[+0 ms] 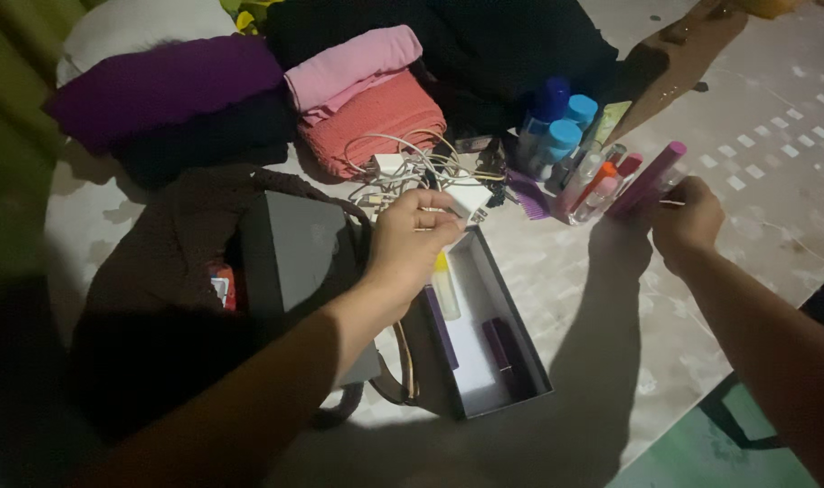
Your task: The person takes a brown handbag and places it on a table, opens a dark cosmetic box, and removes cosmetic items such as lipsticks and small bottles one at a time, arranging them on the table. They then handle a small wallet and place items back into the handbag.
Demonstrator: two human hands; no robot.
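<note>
Clothes (pixel 249 99) are lying far left in four folded stacks. One open box (pixel 484 316) is sitting near centre, holding three tubes. Left hand (pixel 412 239) is pinching one white charger (pixel 469 199) above it; right hand (pixel 687 221) is gripping one thin stick (pixel 672 202).

Two bare forearms, left hand (pixel 412 237) and right hand (pixel 687 221) ringless, sleeveless.

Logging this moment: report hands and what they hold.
Left hand pinching white charger block above open dark box. Right hand gripping pink tube. Cable tangle behind.
</note>
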